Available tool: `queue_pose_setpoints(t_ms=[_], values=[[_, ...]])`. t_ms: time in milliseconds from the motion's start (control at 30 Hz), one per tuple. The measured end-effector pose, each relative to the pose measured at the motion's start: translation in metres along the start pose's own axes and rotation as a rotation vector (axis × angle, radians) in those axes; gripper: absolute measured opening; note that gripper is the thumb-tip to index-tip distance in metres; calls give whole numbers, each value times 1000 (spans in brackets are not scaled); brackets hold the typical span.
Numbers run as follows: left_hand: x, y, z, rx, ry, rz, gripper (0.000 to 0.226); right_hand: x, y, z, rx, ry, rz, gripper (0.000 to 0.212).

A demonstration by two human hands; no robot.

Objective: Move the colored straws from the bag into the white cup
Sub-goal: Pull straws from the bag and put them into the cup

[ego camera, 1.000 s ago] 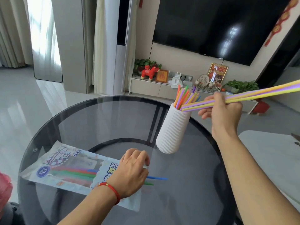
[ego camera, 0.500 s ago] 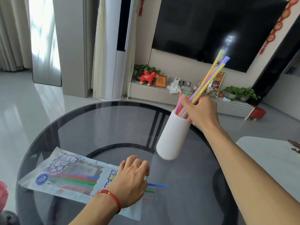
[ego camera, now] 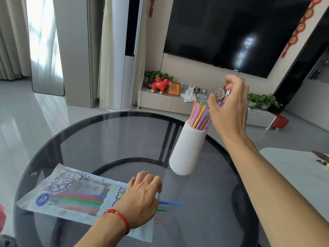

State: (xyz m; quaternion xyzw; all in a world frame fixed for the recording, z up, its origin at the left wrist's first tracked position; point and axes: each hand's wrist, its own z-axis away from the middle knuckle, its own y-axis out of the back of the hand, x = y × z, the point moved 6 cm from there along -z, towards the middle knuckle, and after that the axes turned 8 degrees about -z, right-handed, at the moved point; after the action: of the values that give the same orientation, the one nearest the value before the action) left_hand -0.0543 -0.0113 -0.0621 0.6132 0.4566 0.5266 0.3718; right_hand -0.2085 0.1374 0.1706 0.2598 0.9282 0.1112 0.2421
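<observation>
The white ribbed cup (ego camera: pixel 187 150) stands on the round glass table (ego camera: pixel 114 139) with several colored straws (ego camera: pixel 199 116) upright in it. My right hand (ego camera: pixel 229 107) hovers over the straw tops with fingers spread and loosely bent; purple tips show between them. The printed plastic bag (ego camera: pixel 71 191) lies flat at the near left, with red, green and blue straws (ego camera: pixel 80 200) inside. My left hand (ego camera: pixel 140 198) rests palm down on the bag's open end and presses it to the glass. A blue straw (ego camera: pixel 170 203) and a green straw (ego camera: pixel 162 210) stick out past the hand.
A white table (ego camera: pixel 293 168) with small objects on it borders the glass table on the right. Behind are a low TV cabinet (ego camera: pixel 160 102) with ornaments and plants, and a tall white air conditioner (ego camera: pixel 122 68).
My right hand swung a bundle of yellow and purple straws from level to upright, lowered them into the cup and opened above them. The left hand stayed on the bag.
</observation>
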Motion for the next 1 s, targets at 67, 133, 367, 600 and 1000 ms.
queue_pose_setpoints(t_ms=[67,133,367,600,1000], values=[[0,1,1,6,3,-5,24,-2,-15,-3,-193,55,36,60],[0,2,2,10,3,-4,26,3,-39,6,-486,13,72,54],[0,4,3,-14,16,-4,26,14,-49,22,-619,33,79,59],[-9,29,12,-31,-35,-72,47,-20,-11,37,-253,253,-27,40],[-23,1,34,-418,-85,-375,133,42,-31,241,-1215,-161,386,55]])
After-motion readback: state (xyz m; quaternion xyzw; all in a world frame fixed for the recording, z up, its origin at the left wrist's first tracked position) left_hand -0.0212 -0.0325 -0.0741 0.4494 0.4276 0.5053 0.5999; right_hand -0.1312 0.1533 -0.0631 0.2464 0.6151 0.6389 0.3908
